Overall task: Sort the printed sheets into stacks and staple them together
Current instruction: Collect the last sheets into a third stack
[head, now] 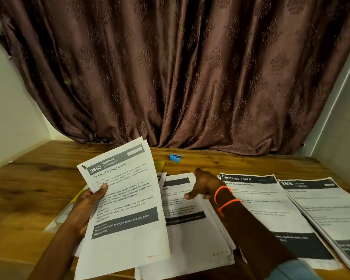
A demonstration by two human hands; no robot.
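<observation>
Head view: left hand raised over the wooden table, thumb pinching a white printed sheet headed "2652 Bedroom, Screen Cleaning Check", marked "page no 1" in red at its foot; more sheet edges showing behind it, number impossible to tell. Right hand, orange bead bracelets at the wrist, hovering with loosely spread fingers over the middle pile of white printed sheets, gripping nothing; contact with the paper unclear. Further right, a "Dressing Table" stack and, overlapping its edge, a "Kitchen" stack. Small blue stapler lying untouched near the brown patterned curtain, well apart from both hands.

Risks, judged from here: held page dropped onto the wrong pile, the dark headers looking alike; loose middle pile fanned askew, so corners stapled misaligned; neighbouring stacks mingling where they overlap.
</observation>
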